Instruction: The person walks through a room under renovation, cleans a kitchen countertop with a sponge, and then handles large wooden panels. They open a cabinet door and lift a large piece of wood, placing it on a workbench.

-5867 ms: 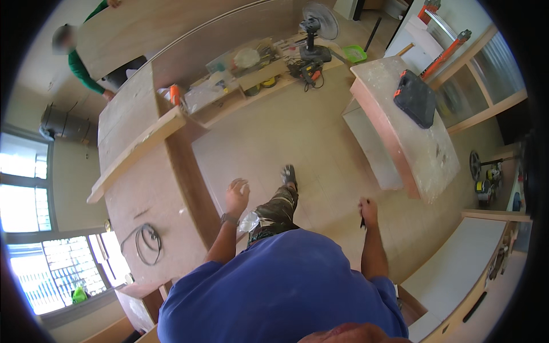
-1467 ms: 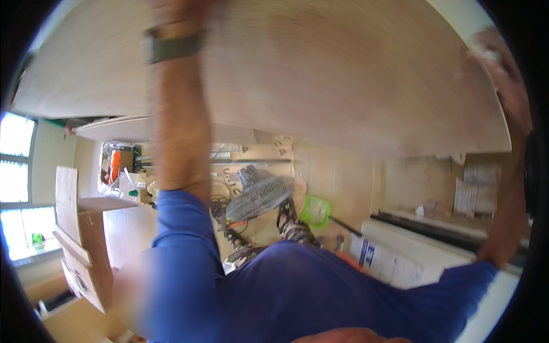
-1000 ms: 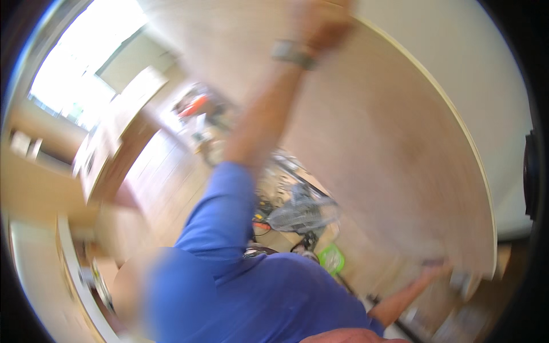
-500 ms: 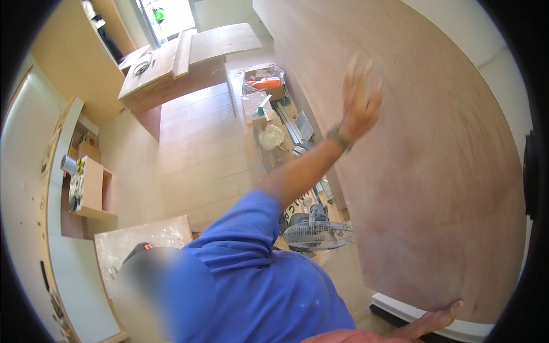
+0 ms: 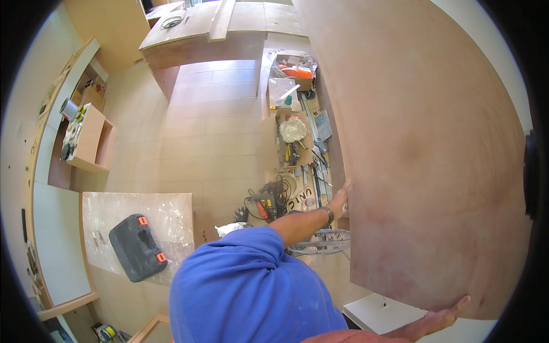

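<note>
A large reddish-brown plywood panel (image 5: 429, 171) fills the right side, slanting across the view. My left hand (image 5: 339, 203), at the end of a blue-sleeved arm with a dark watch, is closed on the panel's left edge, its fingers partly hidden there. Low on the right, my right hand (image 5: 443, 319) grips the bottom edge, with its fingertips showing against the wood. Just beyond my left forearm lies a standing fan's wire cage (image 5: 320, 243), partly covered by the arm.
Several tools, a red-and-black power tool (image 5: 267, 204) and a box with orange items (image 5: 297, 71) lie left of the panel. A wooden bench (image 5: 240, 20) stands far off. A black tool case (image 5: 137, 248) rests on a stained board (image 5: 177, 206). A small cabinet (image 5: 91, 137) is at left.
My left hand has come down from in front of the panel's face to its left edge and closed there. The right hand stays at the bottom edge. The view has shifted, uncovering the tool case.
</note>
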`<state>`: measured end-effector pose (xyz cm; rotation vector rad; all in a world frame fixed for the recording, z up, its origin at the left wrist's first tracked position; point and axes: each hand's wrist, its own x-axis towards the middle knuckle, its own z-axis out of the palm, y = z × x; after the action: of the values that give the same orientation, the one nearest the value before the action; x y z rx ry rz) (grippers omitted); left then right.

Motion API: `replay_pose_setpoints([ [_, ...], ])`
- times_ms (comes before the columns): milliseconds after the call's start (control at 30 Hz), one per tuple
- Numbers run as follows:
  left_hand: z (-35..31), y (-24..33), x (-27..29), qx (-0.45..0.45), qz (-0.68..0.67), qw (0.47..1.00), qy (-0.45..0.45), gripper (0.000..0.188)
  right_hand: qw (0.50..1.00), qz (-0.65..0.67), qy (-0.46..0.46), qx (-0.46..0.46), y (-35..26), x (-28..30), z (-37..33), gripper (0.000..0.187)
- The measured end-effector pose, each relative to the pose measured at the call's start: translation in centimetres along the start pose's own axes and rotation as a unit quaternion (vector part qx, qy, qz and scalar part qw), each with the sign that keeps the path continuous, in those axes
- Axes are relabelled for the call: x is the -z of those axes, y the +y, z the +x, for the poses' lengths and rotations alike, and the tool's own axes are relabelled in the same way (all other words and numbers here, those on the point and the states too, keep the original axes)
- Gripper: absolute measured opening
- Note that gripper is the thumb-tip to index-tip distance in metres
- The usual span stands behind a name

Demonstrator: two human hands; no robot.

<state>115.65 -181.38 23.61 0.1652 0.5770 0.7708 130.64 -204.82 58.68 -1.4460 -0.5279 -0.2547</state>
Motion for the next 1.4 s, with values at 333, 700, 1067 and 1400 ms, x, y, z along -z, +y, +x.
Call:
replay_pose_setpoints([
  [333,-3.6,1.4,-0.8,0.031,-0.135,0.982,-0.13,0.07,1.0,-0.013,-0.019,0.018,-2.2,-1.1,0.2,0.067],
  [700,-3.0,-0.3,1.3,-0.216,0.312,0.91,0.165,0.059,0.989,0.044,-0.142,-0.016,4.5,3.1,-3.7,0.043],
  [1067,-27.9,2.9,-32.6,-0.832,0.397,0.284,-0.265,0.051,0.97,0.098,-0.209,0.077,7.1,4.3,-7.7,0.028],
  [1400,-31.7,1.4,-34.4,-0.815,0.461,0.253,-0.243,0.036,0.931,0.142,-0.3,0.154,4.3,4.8,-9.6,0.018],
])
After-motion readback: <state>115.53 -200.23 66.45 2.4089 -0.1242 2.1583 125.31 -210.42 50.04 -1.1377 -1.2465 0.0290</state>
